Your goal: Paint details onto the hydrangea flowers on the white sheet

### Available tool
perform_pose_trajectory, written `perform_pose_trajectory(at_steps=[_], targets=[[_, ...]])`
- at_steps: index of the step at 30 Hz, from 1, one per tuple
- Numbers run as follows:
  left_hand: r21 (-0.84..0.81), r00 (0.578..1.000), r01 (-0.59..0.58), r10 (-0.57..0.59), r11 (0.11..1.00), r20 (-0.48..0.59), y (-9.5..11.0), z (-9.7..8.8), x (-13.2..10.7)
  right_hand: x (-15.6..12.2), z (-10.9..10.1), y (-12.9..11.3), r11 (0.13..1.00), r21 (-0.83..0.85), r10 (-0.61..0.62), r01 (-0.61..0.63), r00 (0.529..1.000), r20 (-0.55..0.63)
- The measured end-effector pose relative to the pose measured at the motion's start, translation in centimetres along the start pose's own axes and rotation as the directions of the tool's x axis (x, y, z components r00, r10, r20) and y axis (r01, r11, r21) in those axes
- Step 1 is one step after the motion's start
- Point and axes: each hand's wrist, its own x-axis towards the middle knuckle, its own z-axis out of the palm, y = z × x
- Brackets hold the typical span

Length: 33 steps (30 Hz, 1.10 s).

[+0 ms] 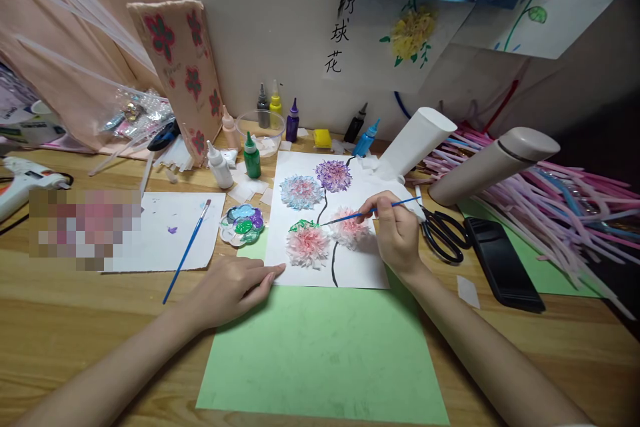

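My right hand pinches a thin blue paintbrush, its tip touching green paint beside a pink tissue flower on a white sheet. The sheet also carries a blue-pink flower, a purple flower and a second pink flower, with black painted stems. My left hand lies on the sheet's lower left corner, fingers together and stretched flat, holding nothing. The white sheet lies on a green paper.
A flower-shaped paint palette and a second blue brush lie left on another white paper. Paint bottles stand behind. Black scissors, a black phone, a lamp head, pipe cleaners sit right; a glue gun far left.
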Motion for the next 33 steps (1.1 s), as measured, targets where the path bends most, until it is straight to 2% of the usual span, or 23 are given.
perform_pose_trajectory(at_steps=[2, 6, 11, 15, 20, 22, 25, 27, 30, 33], targets=[[0.002, 1.000, 0.002, -0.002, 1.000, 0.001, 0.0, 0.0, 0.0, 0.0, 0.0, -0.1, 1.000, 0.008, 0.005, -0.005, 1.000, -0.005], [0.007, 1.000, 0.004, -0.004, 1.000, 0.003, -0.1, 0.1, 0.0, -0.1, 0.0, -0.1, 1.000, -0.021, -0.012, 0.014, 0.996, 0.094], [0.009, 1.000, -0.001, 0.002, 1.000, -0.009, 0.0, 0.0, 0.0, 0.0, 0.0, -0.3, 1.000, -0.013, -0.002, 0.003, 1.000, 0.030], [0.009, 1.000, 0.003, -0.003, 1.000, -0.011, 0.1, -0.1, 0.0, 0.1, -0.2, -0.3, 1.000, -0.026, -0.015, 0.017, 0.994, 0.106], [0.000, 1.000, 0.007, -0.007, 1.000, 0.001, 0.1, 0.0, 0.0, 0.4, -0.3, -1.0, 1.000, 0.002, -0.031, 0.031, 1.000, -0.008], [-0.008, 1.000, 0.014, -0.014, 1.000, 0.003, 0.2, -0.1, 0.1, 0.7, 0.2, -1.8, 0.999, 0.034, -0.042, 0.042, 0.999, -0.007], [-0.016, 1.000, 0.020, -0.020, 1.000, 0.006, 0.3, -0.1, 0.1, 1.1, 1.9, -3.4, 0.997, 0.051, -0.065, 0.058, 0.986, 0.155], [-0.013, 1.000, 0.031, -0.031, 0.999, 0.000, 0.4, -0.2, 0.1, 1.2, 3.4, -4.4, 0.993, 0.039, -0.120, 0.113, 0.949, 0.291], [0.002, 0.999, 0.035, -0.035, 0.999, -0.023, 0.6, -0.2, 0.2, 1.4, 5.5, -5.4, 0.976, 0.026, -0.209, 0.218, 0.882, 0.422], [0.013, 0.999, 0.026, -0.025, 1.000, -0.040, 0.6, -0.1, 0.2, 1.4, 6.8, -5.7, 0.973, -0.007, -0.195, 0.230, 0.840, 0.506]])
